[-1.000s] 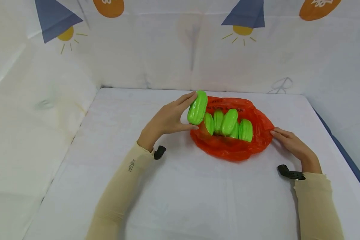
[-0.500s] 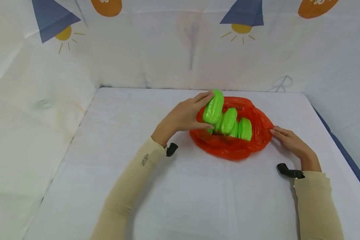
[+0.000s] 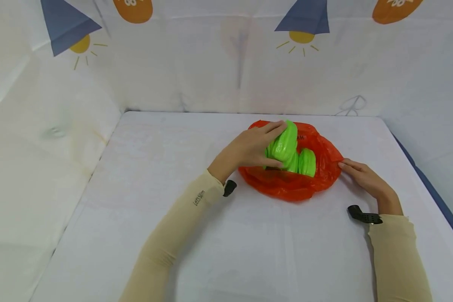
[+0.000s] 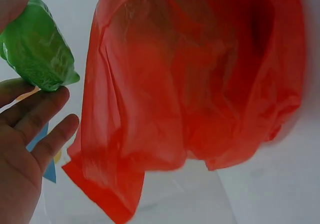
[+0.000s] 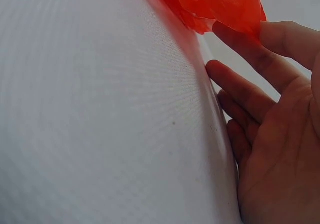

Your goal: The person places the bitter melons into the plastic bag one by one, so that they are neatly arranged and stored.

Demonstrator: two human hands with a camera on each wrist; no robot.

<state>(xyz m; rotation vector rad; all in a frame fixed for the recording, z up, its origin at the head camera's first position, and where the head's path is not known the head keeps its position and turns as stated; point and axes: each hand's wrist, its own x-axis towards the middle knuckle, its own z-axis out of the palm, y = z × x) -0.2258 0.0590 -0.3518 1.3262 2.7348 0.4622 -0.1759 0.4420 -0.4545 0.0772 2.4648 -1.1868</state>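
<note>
A rounded, shiny green packet (image 3: 287,142) is gripped between the thumb and fingers of my left hand (image 3: 252,147), over the mouth of a red plastic bag (image 3: 287,188). In the left wrist view, clear film covers the green packet (image 4: 37,46) beside the bag's outer wall. Several similar green packets (image 3: 307,162) stand inside the bag, partly hidden by the hand and the held one. My right hand (image 3: 368,180) pinches the bag's right rim. The right wrist view shows thumb and index finger on the red film (image 5: 225,6), the other fingers beside the white tabletop.
A white-covered table (image 3: 226,251) carries the bag near its back edge. Behind it hangs a pale printed sheet (image 3: 196,63). Black wrist cameras (image 3: 364,216) sit at both sleeve cuffs.
My left hand has carried the green packet rightward, from the bag's left edge to over the packets inside, and somewhat lower. The right hand keeps its pinch on the rim.
</note>
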